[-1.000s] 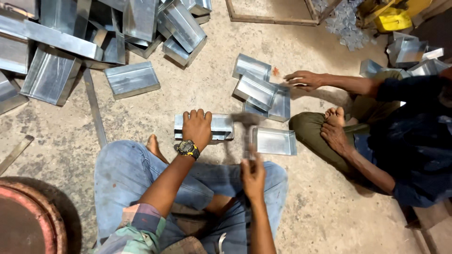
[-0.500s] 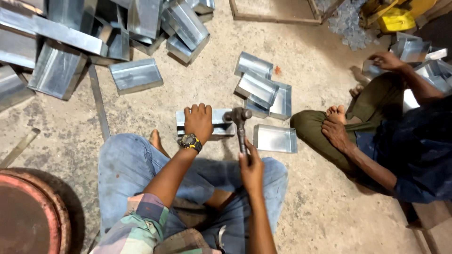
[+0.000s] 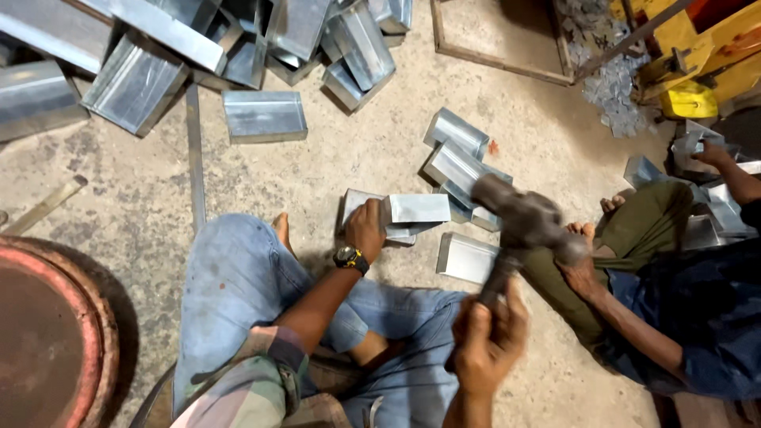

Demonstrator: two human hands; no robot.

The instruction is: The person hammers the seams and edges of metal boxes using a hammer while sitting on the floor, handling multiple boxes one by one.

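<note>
Hammering a folded sheet-metal box section on a concrete floor.

Concrete floor [image 3: 333, 170], dusty; galvanized duct pieces [image 3: 143, 83] heaped at 11 o'clock, a co-worker [image 3: 682, 317] seated at 3 o'clock. The box section [image 3: 412, 210] lies at centre, pinned flat by the left hand [image 3: 366, 230], fingers pressing its near end. The right hand [image 3: 487, 341] is clenched on the raised, blurred hammer [image 3: 519, 226]. Judged step: mid-swing; the next strike calls for a steady workpiece and fingers off the seam.

Stacked sheet-metal channels [image 3: 143, 55] at 11 o'clock; rusty round drum [image 3: 40, 341] at 8 o'clock; yellow container [image 3: 688, 100] at 2 o'clock; seated co-worker [image 3: 674, 317] at 4 o'clock.
</note>
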